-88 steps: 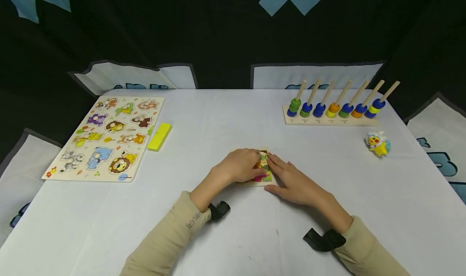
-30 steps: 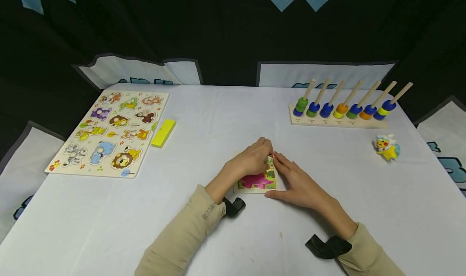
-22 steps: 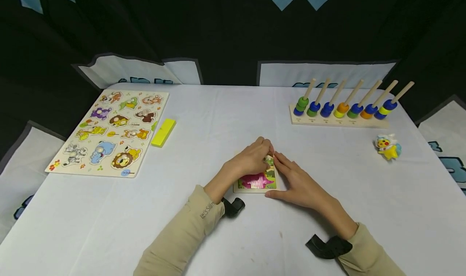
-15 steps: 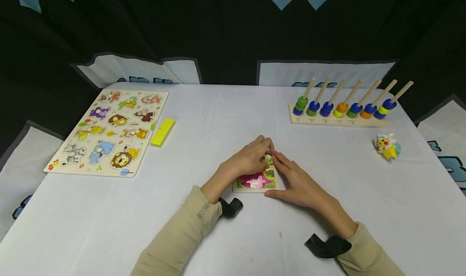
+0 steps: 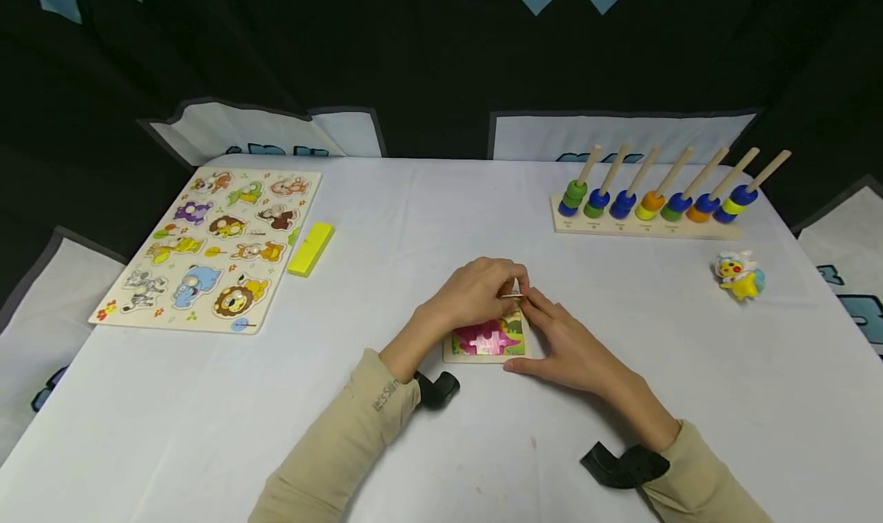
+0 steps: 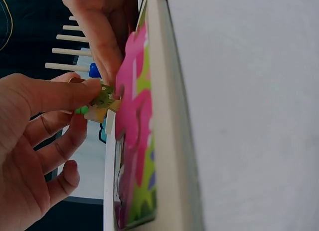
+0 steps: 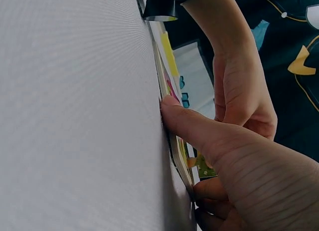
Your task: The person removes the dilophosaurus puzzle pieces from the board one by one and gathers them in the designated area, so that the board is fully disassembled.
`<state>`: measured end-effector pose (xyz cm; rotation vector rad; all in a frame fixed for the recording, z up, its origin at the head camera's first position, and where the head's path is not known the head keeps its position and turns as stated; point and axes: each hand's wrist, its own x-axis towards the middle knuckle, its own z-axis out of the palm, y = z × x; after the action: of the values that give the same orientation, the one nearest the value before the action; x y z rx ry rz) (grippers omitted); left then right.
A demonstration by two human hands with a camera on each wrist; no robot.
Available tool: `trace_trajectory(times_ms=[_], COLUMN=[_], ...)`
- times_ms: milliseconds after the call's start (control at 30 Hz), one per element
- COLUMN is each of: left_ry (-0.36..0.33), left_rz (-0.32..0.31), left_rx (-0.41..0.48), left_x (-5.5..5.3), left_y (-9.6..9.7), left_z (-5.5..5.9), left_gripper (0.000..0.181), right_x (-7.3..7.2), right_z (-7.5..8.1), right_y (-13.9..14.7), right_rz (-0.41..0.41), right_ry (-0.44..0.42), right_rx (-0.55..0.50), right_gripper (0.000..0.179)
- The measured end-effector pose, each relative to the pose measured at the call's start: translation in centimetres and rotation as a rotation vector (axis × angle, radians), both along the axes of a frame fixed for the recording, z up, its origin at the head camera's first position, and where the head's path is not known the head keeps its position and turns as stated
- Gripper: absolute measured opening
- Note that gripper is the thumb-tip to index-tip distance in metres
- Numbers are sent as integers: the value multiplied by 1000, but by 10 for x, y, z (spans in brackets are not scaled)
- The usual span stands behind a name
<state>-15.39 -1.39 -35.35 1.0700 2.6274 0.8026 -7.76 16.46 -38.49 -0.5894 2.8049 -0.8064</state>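
Note:
A small wooden puzzle board (image 5: pixel 486 340) with a pink dinosaur picture lies flat on the white table in the head view. My left hand (image 5: pixel 513 289) hovers over its far right corner and pinches a small green puzzle piece (image 5: pixel 511 296) between thumb and fingers, just above the board. The left wrist view shows that piece (image 6: pixel 103 97) lifted off the board (image 6: pixel 149 141). My right hand (image 5: pixel 527 331) lies flat against the board's right side, its thumb (image 7: pixel 199 131) pressed on the near edge and its fingers straight along the side.
An animal peg puzzle (image 5: pixel 210 247) lies at the left with a yellow block (image 5: pixel 310 248) beside it. A peg rack with coloured rings (image 5: pixel 648 205) stands at the back right. A small yellow toy figure (image 5: pixel 740 276) sits near the right edge.
My left hand's fingertips were down on the board's far right corner. They have risen slightly with a small piece pinched between them. The right hand has stayed against the board.

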Motion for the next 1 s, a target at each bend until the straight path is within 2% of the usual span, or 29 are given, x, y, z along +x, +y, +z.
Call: trace_trajectory(times_ms=[167, 333, 533, 633, 800, 1000], left_ry=[-35, -66, -32, -12, -33, -12], left_rz=[11, 83, 117, 119, 114, 211], left_rx=[34, 90, 204, 226, 233, 300], left_x=[-2, -4, -5, -4, 0, 8], left_y=[-2, -5, -6, -6, -8, -20], left_z=[-1, 0, 3, 6, 12, 23], left_gripper=[11, 11, 18, 19, 18, 18], right_x=[1, 1, 0, 0, 3, 3], right_z=[0, -1, -1, -1, 0, 0], right_y=[1, 1, 0, -1, -1, -1], right_rz=[8, 7, -3, 8, 38, 39], right_ry=[1, 2, -2, 9, 20, 19], right_rx=[-15, -15, 13, 19, 34, 20], right_gripper=[95, 96, 97, 96, 93, 95])
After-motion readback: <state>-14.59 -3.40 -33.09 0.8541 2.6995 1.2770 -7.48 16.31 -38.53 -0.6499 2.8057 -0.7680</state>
